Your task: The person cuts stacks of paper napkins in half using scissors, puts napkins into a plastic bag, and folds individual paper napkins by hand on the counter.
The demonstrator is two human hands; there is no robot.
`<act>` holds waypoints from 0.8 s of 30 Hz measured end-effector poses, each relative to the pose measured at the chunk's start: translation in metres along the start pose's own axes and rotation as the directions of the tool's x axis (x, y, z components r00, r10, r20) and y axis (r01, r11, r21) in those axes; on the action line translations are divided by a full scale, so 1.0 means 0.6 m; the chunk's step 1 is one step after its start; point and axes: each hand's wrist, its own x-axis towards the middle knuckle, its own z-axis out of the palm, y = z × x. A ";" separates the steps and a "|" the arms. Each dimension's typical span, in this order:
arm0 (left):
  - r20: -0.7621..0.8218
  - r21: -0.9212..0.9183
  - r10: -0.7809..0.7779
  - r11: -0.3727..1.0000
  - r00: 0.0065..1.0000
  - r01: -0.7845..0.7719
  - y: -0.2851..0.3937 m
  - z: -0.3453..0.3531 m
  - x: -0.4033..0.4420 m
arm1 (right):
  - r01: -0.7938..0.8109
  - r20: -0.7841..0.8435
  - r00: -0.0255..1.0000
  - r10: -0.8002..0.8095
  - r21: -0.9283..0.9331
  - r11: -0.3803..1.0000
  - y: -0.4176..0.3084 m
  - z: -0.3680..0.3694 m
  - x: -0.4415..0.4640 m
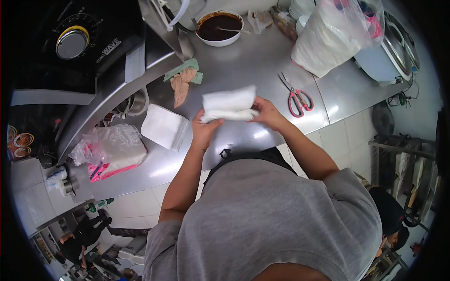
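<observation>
Between my two hands is a bundle of white paper napkins [229, 99], raised over the steel counter and slightly blurred. My left hand [204, 132] grips its left end, with the thumb along the near edge. At the other end, my right hand [266, 114] has its fingers closed on the bundle. The near edge of the napkins looks curled or folded over. Just left of my left hand lies a squared stack of white napkins [164, 125]. Red-handled scissors [297, 97] rest to the right of my right hand, blades pointing away.
A clear plastic pack with pink print [115, 152] lies at the counter's left. Beyond my hands are a crumpled cloth [182, 80] and a bowl of dark sauce [219, 29] with a spoon. A large white bag [323, 37] stands back right. Other people are behind me.
</observation>
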 end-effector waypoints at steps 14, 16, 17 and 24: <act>-0.135 0.147 0.223 0.968 0.965 -0.203 -0.065 -0.016 0.011 | 0.147 -0.127 0.977 -0.170 -0.170 0.974 0.036 0.049 0.028; -0.074 0.191 0.215 0.961 0.974 -0.198 -0.062 -0.019 0.012 | 0.171 -0.123 0.974 -0.189 -0.144 0.975 0.041 0.047 0.033; -0.068 0.217 0.189 0.961 0.980 -0.171 -0.067 -0.027 0.017 | 0.181 -0.121 0.973 -0.197 -0.128 0.975 0.046 0.049 0.035; -0.174 0.049 -0.203 0.976 0.964 0.214 -0.001 0.000 -0.008 | -0.037 -0.273 0.962 -0.025 -0.218 0.975 0.022 0.049 0.019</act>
